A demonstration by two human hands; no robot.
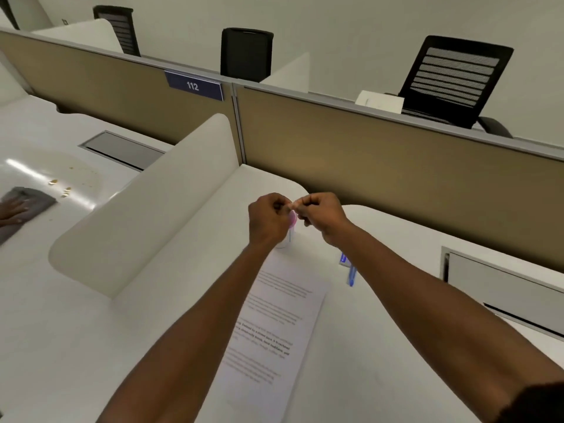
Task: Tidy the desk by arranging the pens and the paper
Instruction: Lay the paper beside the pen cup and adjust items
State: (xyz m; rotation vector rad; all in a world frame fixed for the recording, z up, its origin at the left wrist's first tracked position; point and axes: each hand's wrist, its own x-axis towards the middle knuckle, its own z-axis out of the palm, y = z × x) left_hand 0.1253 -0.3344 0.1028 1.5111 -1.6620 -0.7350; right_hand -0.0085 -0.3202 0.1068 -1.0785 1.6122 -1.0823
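From the head view, both hands meet above the far end of the white bench point(381, 346). The left hand point(268, 218) has its fingers point(279, 206) curled tight, tips turned toward the right hand. The right hand point(320, 213) likewise has its fingers point(302, 207) bunched, and the fingertips of the two hands touch or nearly touch. Something small seems to be pinched between them, but it is too blurred and hidden to tell what it is, or which hand has it.

Just below the hands stands one pale cup point(288, 235) with a pinkish rim, mostly hidden by the left hand.

One printed sheet of paper point(271, 325) lies flat on the bench between the two forearms, its far edge near the cup. One blue pen point(352, 274) lies on the bench just right of the paper, partly hidden under the right forearm; a small blue-and-white item point(344, 257) sits at its far end, too small to identify.

On the neighbouring bench to the left, another person's hand point(12, 209) rests on one grey cloth point(33, 199). A blue plate reading 112 point(193, 86) is on the tan partition point(381, 160). Three black chairs point(454, 77) stand beyond it.
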